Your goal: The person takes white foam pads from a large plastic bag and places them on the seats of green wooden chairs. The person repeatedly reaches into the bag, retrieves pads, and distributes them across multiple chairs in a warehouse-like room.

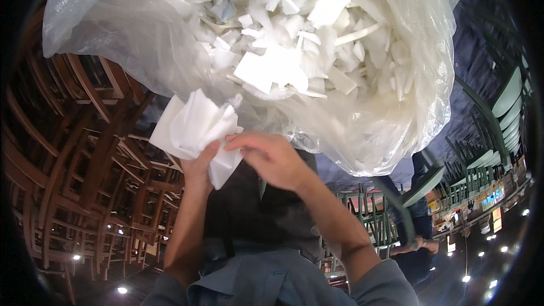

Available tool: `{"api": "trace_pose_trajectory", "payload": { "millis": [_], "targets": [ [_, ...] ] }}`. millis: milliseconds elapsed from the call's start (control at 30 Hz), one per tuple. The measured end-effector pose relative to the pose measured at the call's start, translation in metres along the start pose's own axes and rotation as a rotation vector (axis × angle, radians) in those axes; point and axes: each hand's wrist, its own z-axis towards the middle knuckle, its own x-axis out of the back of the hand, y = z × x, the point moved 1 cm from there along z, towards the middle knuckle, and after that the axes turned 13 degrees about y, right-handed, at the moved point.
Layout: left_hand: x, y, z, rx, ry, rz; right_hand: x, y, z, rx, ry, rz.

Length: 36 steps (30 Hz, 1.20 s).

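My left hand [198,165] is closed around the base of a fanned bundle of thin white foam sheets [192,124], its thumb lying across the front. From the right, my right hand [276,161] meets the same bundle, with its fingers bent and gripping the right edge. One foam corner hangs down between the two hands. Just beyond them a big, clear plastic bag [362,141] gapes wide. Inside lie many white foam scraps [272,71], some flat, some in strips or chunks.
Stacked brown wooden chair frames [85,141] crowd the left side. Rows of green chairs [504,113] stand on the right. Another person [416,249] in dark clothes is at the lower right, with hands near the waist.
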Motion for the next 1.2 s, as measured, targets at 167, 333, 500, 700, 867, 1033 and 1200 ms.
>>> {"api": "trace_pose_trajectory", "payload": {
  "millis": [167, 333, 500, 700, 867, 1033, 1200],
  "targets": [
    [0.015, -0.008, 0.006, -0.013, 0.192, 0.084, -0.010, 0.048, 0.062, 0.108, 0.367, -0.636],
    [0.020, -0.007, 0.026, -0.047, 0.275, 0.049, -0.023, 0.068, 0.124, 0.220, 0.316, -1.205],
    [0.011, 0.004, 0.045, -0.146, 0.337, 0.041, -0.020, 0.071, 0.120, 0.349, 0.359, -1.072],
    [-0.005, 0.000, 0.043, -0.108, 0.321, -0.038, -0.017, 0.111, 0.150, 0.033, -0.068, -1.308],
    [-0.005, 0.001, 0.050, -0.113, 0.351, -0.058, -0.005, 0.083, 0.151, 0.063, 0.224, -0.976],
    [-0.027, 0.009, 0.060, -0.221, 0.255, 0.100, -0.020, 0.015, 0.096, 0.292, 0.315, -0.708],
    [-0.055, 0.001, 0.054, -0.214, 0.178, 0.034, -0.057, -0.019, 0.068, 0.152, 0.069, -0.716]
  ]
}}
